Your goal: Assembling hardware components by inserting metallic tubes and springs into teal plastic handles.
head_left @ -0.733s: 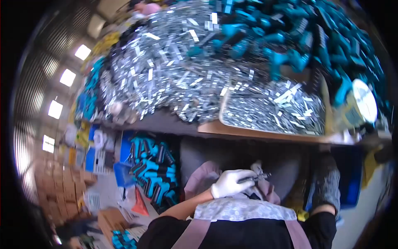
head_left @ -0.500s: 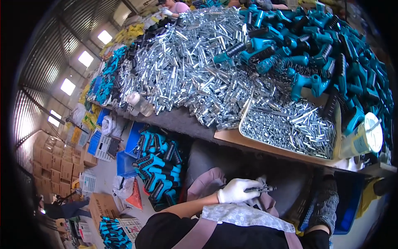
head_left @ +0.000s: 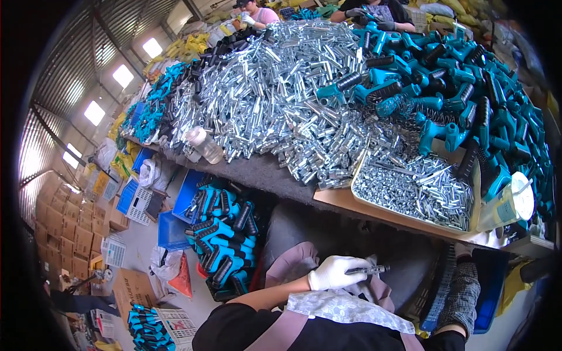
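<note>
In a white glove, my left hand [head_left: 335, 273] is closed round a short metal shaft [head_left: 377, 269], whose grooved end sticks out to the right over my lap. The glove hides the rest of it. My right forearm, in a grey knit sleeve [head_left: 461, 292], reaches forward over a blue crate [head_left: 489, 286]. At the table's front edge my right hand [head_left: 463, 250] shows only in part, its fingers hidden. Above it is a cardboard tray [head_left: 333, 198] of small metal pins and nuts [head_left: 410, 193].
Loose metal shafts [head_left: 263, 99] heap the table beside teal gun-shaped housings [head_left: 497, 117]. A plastic cup [head_left: 506, 202] stands at the right edge, a clear bottle [head_left: 205, 146] at the left. Finished-looking teal housings [head_left: 225, 245] fill a crate below. Two people [head_left: 374, 17] sit across.
The view has shifted slightly, so the table sits lower in it. My left hand keeps the metal shaft. My right hand stays by the table edge above the blue crate.
</note>
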A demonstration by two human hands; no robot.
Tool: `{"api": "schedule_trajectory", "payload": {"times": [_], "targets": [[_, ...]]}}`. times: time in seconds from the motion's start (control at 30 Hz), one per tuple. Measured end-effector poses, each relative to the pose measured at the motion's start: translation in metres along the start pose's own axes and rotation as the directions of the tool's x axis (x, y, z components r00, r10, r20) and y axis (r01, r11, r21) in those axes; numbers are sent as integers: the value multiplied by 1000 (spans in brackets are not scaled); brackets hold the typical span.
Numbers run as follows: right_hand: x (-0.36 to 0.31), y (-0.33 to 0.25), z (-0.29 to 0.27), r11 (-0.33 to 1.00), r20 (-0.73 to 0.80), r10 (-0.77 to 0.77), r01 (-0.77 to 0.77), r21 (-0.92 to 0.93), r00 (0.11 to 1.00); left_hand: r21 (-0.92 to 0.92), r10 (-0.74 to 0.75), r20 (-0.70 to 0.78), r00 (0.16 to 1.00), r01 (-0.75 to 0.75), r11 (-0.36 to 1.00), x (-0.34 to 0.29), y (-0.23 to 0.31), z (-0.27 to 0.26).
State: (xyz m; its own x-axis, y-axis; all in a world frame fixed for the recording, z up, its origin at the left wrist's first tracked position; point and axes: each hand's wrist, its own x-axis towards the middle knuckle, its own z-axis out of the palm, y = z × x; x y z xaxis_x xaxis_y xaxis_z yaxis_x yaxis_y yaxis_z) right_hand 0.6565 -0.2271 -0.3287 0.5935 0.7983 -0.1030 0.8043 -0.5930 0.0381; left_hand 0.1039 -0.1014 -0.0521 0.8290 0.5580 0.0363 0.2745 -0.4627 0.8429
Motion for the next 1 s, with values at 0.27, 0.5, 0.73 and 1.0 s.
{"api": "schedule_trajectory", "payload": {"times": [0.27,0.5,0.73,1.0], "targets": [[-138,-91,-178,848,-493,124,166,503,861,-114,-99,-2,995,98,989,-15,-6,-21],[-236,-271,-248,-635,60,-59,-84,768,996,-214,-238,57,970,245,946,-16,-18,-31],[-236,-399,-272,-555,110,-461,-382,739,881,-353,-196,-383,903,53,934,-35,-2,-89],[-237,-428,-296,-322,176,-570,-415,851,803,-581,-409,-402,819,116,805,-56,-14,-112]]}}
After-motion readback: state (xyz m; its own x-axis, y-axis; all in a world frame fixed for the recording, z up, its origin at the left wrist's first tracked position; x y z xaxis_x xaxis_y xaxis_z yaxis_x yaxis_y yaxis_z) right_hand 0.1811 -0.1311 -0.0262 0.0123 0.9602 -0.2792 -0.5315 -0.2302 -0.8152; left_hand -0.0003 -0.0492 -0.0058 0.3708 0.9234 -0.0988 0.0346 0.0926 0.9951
